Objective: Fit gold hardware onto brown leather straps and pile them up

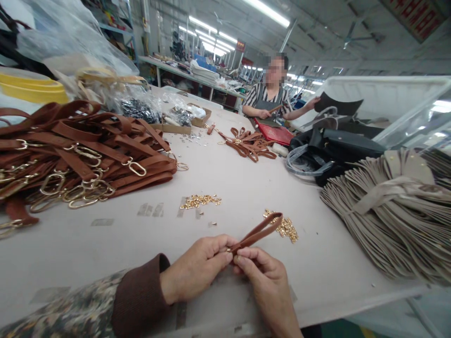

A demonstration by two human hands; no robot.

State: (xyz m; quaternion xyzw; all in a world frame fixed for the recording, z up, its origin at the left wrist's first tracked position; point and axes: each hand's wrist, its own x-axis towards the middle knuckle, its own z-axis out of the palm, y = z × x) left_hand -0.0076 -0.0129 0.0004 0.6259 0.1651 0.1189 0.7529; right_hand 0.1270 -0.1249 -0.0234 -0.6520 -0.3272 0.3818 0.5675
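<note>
Both hands meet at the near edge of the table over a brown leather strap (260, 231) folded into a loop that points up and to the right. My left hand (197, 267) pinches the strap's near end between thumb and fingers. My right hand (264, 277) pinches the same end from the right, fingertips touching the left ones. Something small and gold shows at the pinch point. Just beyond the loop lies a small heap of gold metal fittings (286, 227). A second scatter of gold fittings (200, 201) lies further left.
A big pile of brown straps with gold rings (81, 155) fills the left. Stacked grey leather pieces (391, 216) lie right, black bags (334, 150) behind them. Across the table (225, 173) a person in a striped shirt (268, 96) works beside more brown straps (248, 143). Small boxes (176, 124) stand at the back.
</note>
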